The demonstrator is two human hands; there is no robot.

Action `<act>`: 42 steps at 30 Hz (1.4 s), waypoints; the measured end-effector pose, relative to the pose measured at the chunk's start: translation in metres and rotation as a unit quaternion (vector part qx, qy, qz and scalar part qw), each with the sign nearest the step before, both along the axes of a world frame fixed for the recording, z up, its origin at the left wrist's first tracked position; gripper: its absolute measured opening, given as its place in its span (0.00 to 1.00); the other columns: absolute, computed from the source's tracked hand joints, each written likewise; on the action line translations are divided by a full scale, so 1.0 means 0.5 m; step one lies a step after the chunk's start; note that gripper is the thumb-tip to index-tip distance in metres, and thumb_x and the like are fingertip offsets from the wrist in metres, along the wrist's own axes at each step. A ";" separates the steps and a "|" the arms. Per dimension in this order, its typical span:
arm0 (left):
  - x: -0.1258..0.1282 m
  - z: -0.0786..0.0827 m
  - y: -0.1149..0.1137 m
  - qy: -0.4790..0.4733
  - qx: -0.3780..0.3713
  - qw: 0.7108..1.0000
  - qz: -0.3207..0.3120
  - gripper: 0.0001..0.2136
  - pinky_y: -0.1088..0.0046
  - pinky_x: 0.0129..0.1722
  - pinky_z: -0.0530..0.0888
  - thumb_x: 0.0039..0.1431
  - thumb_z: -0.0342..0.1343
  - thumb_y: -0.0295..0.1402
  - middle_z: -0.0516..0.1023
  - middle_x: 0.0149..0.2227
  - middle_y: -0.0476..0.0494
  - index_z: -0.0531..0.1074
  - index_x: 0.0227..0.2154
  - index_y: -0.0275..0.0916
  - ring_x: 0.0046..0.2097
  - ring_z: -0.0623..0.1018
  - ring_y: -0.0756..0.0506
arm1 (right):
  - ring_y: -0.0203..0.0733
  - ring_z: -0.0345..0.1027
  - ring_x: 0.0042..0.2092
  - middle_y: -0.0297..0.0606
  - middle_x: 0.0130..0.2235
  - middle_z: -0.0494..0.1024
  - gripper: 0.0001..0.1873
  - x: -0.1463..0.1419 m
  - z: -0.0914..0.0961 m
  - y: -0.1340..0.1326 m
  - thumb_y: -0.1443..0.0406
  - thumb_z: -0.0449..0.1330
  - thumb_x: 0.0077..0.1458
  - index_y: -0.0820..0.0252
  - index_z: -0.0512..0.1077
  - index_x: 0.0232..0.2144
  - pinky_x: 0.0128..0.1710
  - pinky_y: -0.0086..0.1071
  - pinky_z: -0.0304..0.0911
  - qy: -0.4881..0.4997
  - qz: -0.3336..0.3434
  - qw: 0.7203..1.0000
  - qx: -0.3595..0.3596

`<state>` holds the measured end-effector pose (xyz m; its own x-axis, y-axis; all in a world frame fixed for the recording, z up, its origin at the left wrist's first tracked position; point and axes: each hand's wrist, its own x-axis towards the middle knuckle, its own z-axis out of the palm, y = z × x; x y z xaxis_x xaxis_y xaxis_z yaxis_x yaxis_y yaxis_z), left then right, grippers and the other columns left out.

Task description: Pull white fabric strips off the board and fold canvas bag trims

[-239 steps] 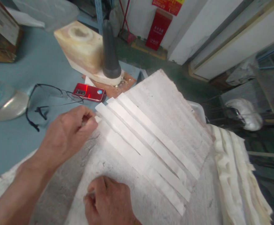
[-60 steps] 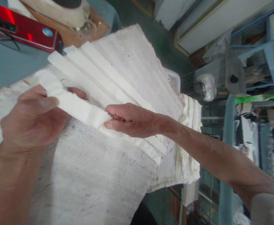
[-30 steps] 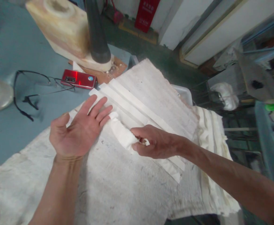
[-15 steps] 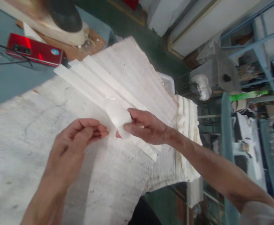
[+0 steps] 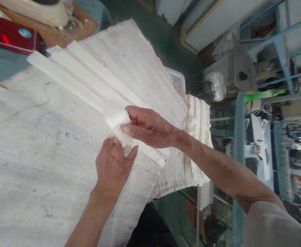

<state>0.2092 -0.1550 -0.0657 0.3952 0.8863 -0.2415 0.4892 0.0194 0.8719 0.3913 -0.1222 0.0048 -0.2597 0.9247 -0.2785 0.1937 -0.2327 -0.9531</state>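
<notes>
Workshop: blue steel racks (image 5: 282,58), fibre-covered bench (image 5: 37,154).

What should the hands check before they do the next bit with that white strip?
1. Grip of the right hand on the bunched strip: ok.
2. The left hand at the strip's lower end, pinching or only touching: cannot tell.
3. The other strips lying flat, side by side: ok.
4. The felt sheet spread under the work: ok.
5. The red phone away from both hands: ok.
</notes>
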 end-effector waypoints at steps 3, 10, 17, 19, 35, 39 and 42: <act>0.019 -0.011 -0.004 0.068 0.030 0.997 0.019 0.12 0.45 0.52 0.78 0.59 0.64 0.47 0.81 0.35 0.36 0.72 0.30 0.46 0.46 0.79 0.28 | 0.33 0.53 0.29 0.25 0.28 0.59 0.18 0.000 0.007 -0.004 0.54 0.63 0.69 0.53 0.60 0.33 0.26 0.27 0.48 -0.001 0.003 1.000 -0.007; 0.037 -0.028 -0.028 0.133 0.083 0.988 0.010 0.14 0.46 0.52 0.76 0.60 0.64 0.46 0.80 0.32 0.36 0.73 0.25 0.45 0.43 0.78 0.30 | 0.33 0.52 0.29 0.23 0.26 0.59 0.15 0.000 0.021 -0.003 0.62 0.59 0.67 0.52 0.57 0.30 0.28 0.27 0.50 -0.048 -0.014 0.998 0.049; 0.057 -0.053 -0.076 0.168 0.092 0.979 0.068 0.22 0.42 0.50 0.72 0.56 0.65 0.53 0.76 0.29 0.34 0.64 0.18 0.48 0.46 0.76 0.25 | 0.31 0.60 0.30 0.24 0.26 0.63 0.14 -0.018 0.015 -0.005 0.65 0.58 0.67 0.53 0.57 0.29 0.30 0.26 0.56 -0.040 -0.025 0.997 0.066; 0.067 -0.057 -0.078 0.168 0.088 0.977 0.096 0.20 0.41 0.52 0.71 0.60 0.62 0.51 0.74 0.28 0.35 0.66 0.19 0.47 0.47 0.75 0.26 | 0.32 0.60 0.30 0.25 0.26 0.64 0.15 -0.017 0.021 -0.009 0.64 0.60 0.66 0.53 0.59 0.29 0.29 0.26 0.57 -0.040 -0.040 0.997 0.054; -0.005 0.029 -0.040 -0.094 -0.069 0.990 0.078 0.10 0.61 0.44 0.76 0.59 0.69 0.43 0.81 0.28 0.49 0.83 0.29 0.43 0.34 0.78 0.42 | 0.39 0.80 0.35 0.35 0.36 0.83 0.13 -0.016 0.050 -0.027 0.56 0.66 0.67 0.55 0.68 0.38 0.31 0.28 0.74 0.143 -0.085 0.984 -0.072; -0.032 0.035 -0.017 -0.157 -0.158 0.971 0.092 0.19 0.62 0.41 0.81 0.63 0.63 0.54 0.88 0.34 0.45 0.86 0.36 0.43 0.37 0.84 0.39 | 0.37 0.74 0.32 0.29 0.30 0.75 0.16 -0.023 0.058 -0.028 0.57 0.70 0.64 0.56 0.68 0.35 0.29 0.26 0.70 0.108 -0.104 0.987 -0.066; -0.046 0.038 -0.024 -0.159 -0.200 0.962 0.100 0.18 0.63 0.44 0.83 0.59 0.68 0.52 0.91 0.39 0.45 0.87 0.40 0.43 0.40 0.86 0.39 | 0.36 0.73 0.31 0.29 0.29 0.75 0.18 -0.033 0.065 -0.029 0.55 0.72 0.63 0.56 0.68 0.33 0.29 0.25 0.70 0.105 -0.120 0.985 -0.062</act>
<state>0.1862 -0.1670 -0.0466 0.3373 0.8133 -0.4742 0.1506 0.4506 0.8799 0.3748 -0.1367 0.0373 -0.1007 0.9285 -0.3573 -0.0794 -0.3655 -0.9274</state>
